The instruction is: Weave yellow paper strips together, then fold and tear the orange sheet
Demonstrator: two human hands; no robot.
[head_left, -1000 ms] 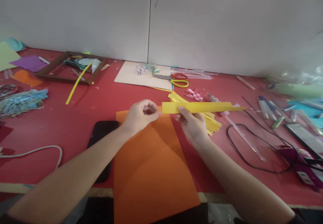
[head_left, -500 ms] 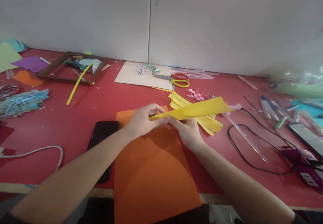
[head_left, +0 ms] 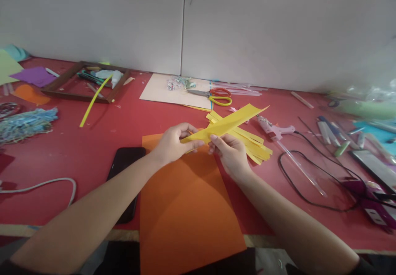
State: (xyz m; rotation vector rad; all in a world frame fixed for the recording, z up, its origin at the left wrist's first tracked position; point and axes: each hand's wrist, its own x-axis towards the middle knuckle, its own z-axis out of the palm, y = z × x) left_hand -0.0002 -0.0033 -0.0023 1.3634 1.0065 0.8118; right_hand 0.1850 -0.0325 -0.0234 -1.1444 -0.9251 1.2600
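Note:
A folded strip of yellow paper [head_left: 229,122] is held up between both hands, its far end pointing right and away from me. My left hand [head_left: 177,143] pinches its near end between thumb and fingers. Farther along, my right hand [head_left: 230,151] grips the lower edge with the thumb on top. Beneath the hands lies an orange paper sheet [head_left: 188,209], hanging over the table's front edge. A pile of yellow paper strips [head_left: 258,147] rests just beyond my right hand, partly hidden by the held strip.
A pink glue gun [head_left: 275,129] with a black cord sits at the right. Scissors [head_left: 221,97] lie on cream sheets [head_left: 163,91] by the wall. A black phone [head_left: 126,163] lies left of the orange sheet, and a brown frame [head_left: 64,81] stands at the back left.
The yellow strip's far end has swung up and away, tilting more steeply and uncovering the glue gun. My right hand has turned slightly, and its thumb now presses on the strip's face.

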